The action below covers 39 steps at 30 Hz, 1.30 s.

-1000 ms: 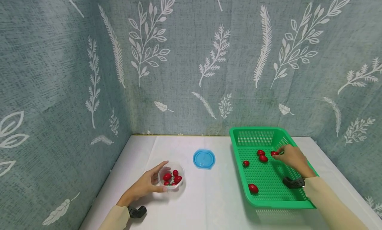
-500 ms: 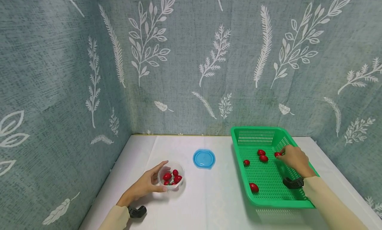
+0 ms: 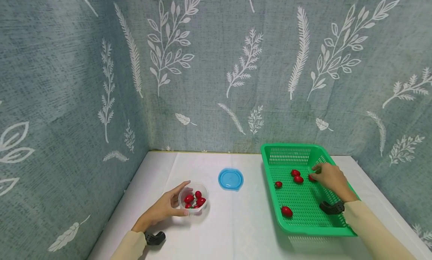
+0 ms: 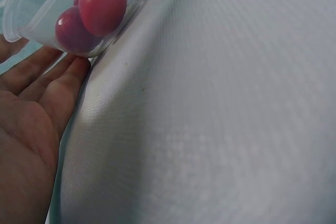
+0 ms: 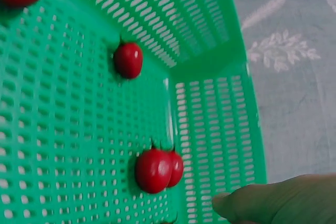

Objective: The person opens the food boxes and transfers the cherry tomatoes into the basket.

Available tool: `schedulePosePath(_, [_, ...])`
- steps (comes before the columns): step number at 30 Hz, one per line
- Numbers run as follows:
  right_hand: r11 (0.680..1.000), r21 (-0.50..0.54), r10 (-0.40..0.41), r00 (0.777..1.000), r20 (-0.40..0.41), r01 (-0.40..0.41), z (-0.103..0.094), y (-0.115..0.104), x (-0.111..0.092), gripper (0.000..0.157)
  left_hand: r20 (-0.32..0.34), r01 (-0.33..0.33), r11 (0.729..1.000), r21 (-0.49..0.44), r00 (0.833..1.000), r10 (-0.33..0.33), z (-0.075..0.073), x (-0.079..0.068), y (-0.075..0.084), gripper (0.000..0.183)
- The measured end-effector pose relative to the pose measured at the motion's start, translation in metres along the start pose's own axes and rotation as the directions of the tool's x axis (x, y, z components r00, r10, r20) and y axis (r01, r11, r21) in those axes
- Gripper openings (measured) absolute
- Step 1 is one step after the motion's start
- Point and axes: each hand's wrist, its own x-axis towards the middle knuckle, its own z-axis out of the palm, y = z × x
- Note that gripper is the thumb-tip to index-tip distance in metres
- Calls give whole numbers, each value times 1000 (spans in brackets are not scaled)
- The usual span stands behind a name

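Right hand [image 3: 330, 177] pinches a tomato [image 3: 311, 177] at its fingertips, inside the green basket [image 3: 303, 230]. Left hand [image 3: 164, 208] cups the clear cup [image 3: 194, 200] on the counter [image 3: 236, 222]. The pinch wants to be light, the lift straight up, the cup held steady.

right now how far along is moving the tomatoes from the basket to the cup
Partly done. Several red cherry tomatoes already sit in the small clear plastic cup, which the left hand steadies. In hand: the right hand reaches a tomato at its fingertips in the green slotted plastic basket; whether it grips it is unclear. Left: four loose tomatoes in the basket, and the round blue lid lying off the cup.
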Motion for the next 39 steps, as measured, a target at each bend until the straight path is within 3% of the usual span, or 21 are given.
schedulePosePath(6, [994,19,-109,993,-52,111,0,-22,1,30,-7,-18,1000,16,1000,18,-2,0,0,103])
schedulePosePath(17, [983,98,-156,987,-26,158,5,-81,5,29,-20,-13,999,46,1000,13,-1,0,1,104])
schedulePosePath(27, [939,123,-313,947,-74,320,23,-125,7,23,-9,-20,999,25,1000,20,0,0,-1,103])
schedulePosePath(39, [917,199,-348,937,-19,344,45,-171,9,19,-12,-20,998,59,1000,21,-1,0,0,103])
